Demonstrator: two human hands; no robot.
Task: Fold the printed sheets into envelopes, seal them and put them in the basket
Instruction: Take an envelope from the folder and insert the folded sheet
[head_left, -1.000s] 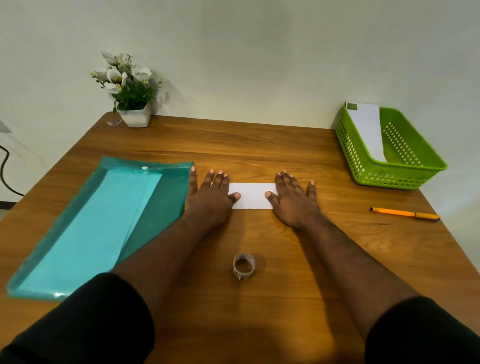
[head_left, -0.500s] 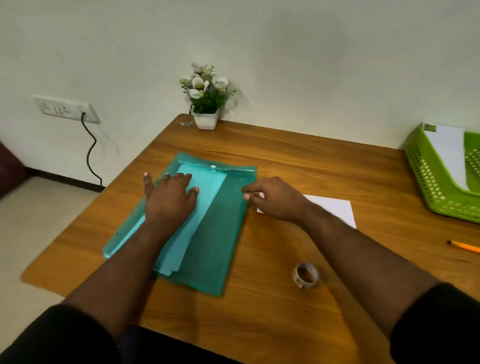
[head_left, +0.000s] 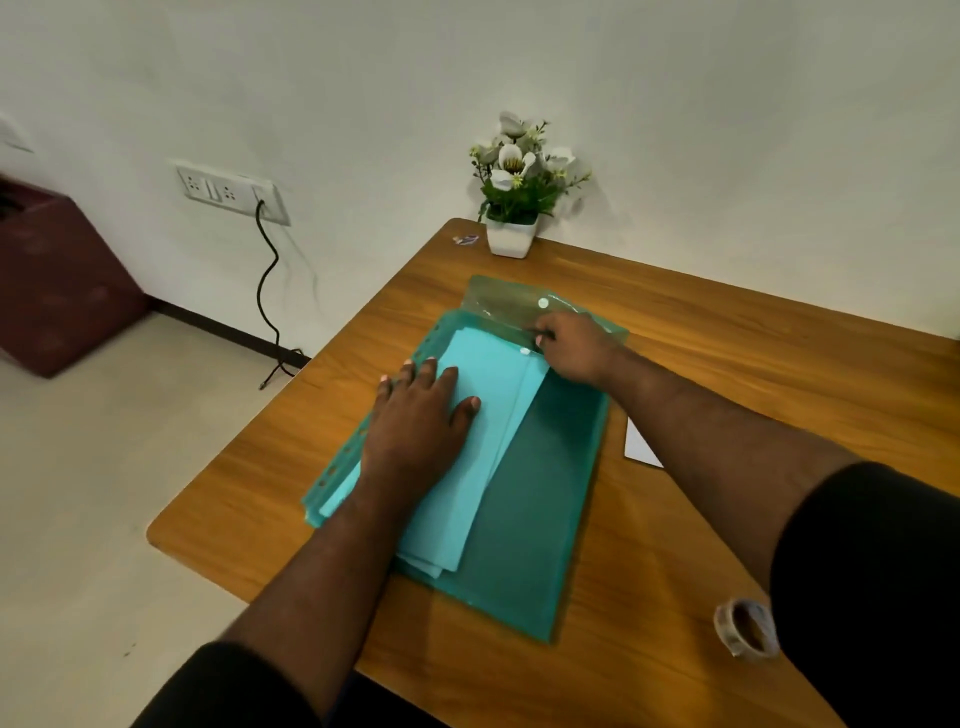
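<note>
Running off the frame's right and bottom edges, the counter (head_left: 727, 353) shows only its left part, and no basket is in view. On it lies a green folder (head_left: 535, 530), long axis pointing away from the person toward the plant (head_left: 511, 208), its flap (head_left: 498, 299) folded open at the far end. Sheets (head_left: 488, 415) show pale through the folder's left half, lying along the same axis; their print cannot be made out. The left hand (head_left: 415, 421) lies flat and spread on the folder over the sheets, gripping nothing. The right hand (head_left: 576, 348) is curled at the folder's mouth beside the snap; whether its fingers pinch anything is hidden. A white paper (head_left: 641, 447) peeks out from behind the right forearm, mostly covered. A tape roll (head_left: 748, 626) stands at the near right, partly behind the sleeve.
</note>
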